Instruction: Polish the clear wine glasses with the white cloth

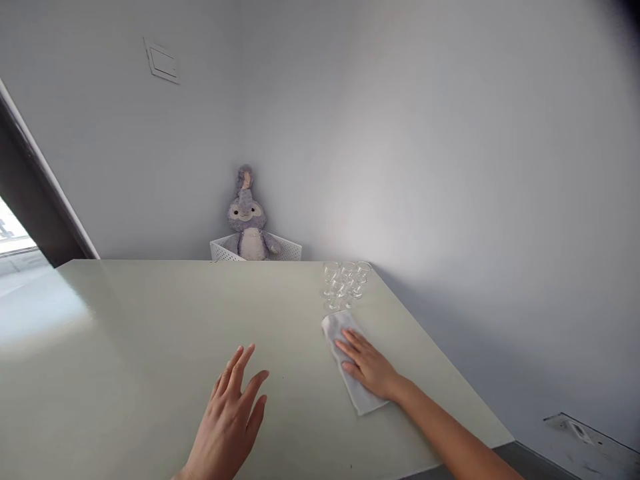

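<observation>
A folded white cloth point(345, 325) lies on the pale, glossy table point(150, 333), toward its right side. My right hand point(367, 365) rests flat on this cloth with the fingers stretched out and a little apart, hiding part of it. Just beyond the cloth's far end stands a cluster of several small clear stemmed glasses point(339, 280). To the left, my left hand point(230, 407) hovers over or near the tabletop, fingers spread and nothing in them; whether it touches the surface I cannot tell.
Behind the table's far edge, a grey plush toy point(246, 217) sits in a white perforated basket point(290, 249). Walls meet in the corner there, with a light switch point(163, 61) at upper left. A wall socket plate point(577, 430) is low on the right, past the table's edge.
</observation>
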A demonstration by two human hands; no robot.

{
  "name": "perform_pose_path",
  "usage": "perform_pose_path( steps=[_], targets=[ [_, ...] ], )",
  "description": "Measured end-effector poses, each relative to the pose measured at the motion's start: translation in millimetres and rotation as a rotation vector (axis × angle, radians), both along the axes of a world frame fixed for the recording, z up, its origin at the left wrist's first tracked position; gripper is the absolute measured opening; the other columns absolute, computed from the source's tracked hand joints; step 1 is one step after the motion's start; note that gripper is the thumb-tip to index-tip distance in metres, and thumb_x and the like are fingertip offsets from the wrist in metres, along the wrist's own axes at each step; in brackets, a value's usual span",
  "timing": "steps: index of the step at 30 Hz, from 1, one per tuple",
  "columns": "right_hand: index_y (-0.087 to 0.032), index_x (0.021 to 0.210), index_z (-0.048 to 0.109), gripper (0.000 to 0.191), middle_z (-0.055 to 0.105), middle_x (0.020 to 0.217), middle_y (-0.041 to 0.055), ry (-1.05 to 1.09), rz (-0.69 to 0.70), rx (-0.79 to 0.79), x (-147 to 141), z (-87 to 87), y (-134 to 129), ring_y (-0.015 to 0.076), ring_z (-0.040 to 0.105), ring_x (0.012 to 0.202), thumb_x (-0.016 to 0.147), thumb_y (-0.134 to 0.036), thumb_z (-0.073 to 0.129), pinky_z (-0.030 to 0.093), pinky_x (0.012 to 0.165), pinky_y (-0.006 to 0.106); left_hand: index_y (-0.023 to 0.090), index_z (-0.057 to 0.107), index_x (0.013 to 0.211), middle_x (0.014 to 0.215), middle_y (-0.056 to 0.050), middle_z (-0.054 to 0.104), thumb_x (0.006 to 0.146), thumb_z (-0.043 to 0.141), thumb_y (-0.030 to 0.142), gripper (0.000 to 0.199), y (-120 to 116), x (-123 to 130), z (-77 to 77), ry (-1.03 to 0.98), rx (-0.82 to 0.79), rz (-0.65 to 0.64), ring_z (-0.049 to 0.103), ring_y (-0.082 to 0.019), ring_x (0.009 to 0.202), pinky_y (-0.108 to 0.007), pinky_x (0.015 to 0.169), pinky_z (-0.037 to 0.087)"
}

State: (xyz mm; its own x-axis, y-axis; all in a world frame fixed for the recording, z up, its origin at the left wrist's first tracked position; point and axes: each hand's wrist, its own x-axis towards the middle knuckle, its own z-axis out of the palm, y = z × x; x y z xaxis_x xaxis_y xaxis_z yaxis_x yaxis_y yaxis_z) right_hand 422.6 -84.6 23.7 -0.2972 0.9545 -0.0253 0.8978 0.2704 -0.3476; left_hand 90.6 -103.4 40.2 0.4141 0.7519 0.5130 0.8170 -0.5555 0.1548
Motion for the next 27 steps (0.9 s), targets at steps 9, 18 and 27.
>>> perform_pose_path(
  steps=[9,18,27],
  targets=[
    [-0.017,0.129,0.042,0.054,0.039,0.133,0.0144,-0.311,-0.582,0.112,69.5,-21.7,-11.9,0.0317,0.032,0.124,0.086,-0.045,0.028,0.033,0.094,0.045,0.024,0.055,0.105,0.139,-0.006,0.028,0.084,0.040,0.022,0.025,40.4,-3.8,18.1,0.054,0.008,-0.035,0.024,-0.028,0.129,-0.046,0.096,0.037],
    [-0.023,0.049,0.053,0.027,0.048,0.045,0.0015,0.009,-0.452,0.201,-2.5,18.7,-18.7,0.0153,0.046,0.043,0.072,-0.037,0.055,0.031,0.047,0.028,0.024,0.058,0.101,0.125,-0.006,0.046,0.083,0.034,0.015,0.031,89.4,0.9,-16.6,-0.009,-0.055,-0.176,0.039,-0.023,0.119,-0.042,0.089,0.043],
    [-0.019,0.096,0.049,0.030,0.055,0.057,-0.0045,1.058,-0.715,-0.166,-29.3,13.7,103.6,0.0084,0.047,0.040,0.068,-0.026,0.057,0.039,0.038,0.021,0.023,0.059,0.093,0.117,-0.005,0.052,0.082,0.034,0.016,0.029,91.0,-2.8,-20.3,-0.216,-0.217,-0.151,0.048,-0.020,0.108,-0.035,0.081,0.047]
  ],
)
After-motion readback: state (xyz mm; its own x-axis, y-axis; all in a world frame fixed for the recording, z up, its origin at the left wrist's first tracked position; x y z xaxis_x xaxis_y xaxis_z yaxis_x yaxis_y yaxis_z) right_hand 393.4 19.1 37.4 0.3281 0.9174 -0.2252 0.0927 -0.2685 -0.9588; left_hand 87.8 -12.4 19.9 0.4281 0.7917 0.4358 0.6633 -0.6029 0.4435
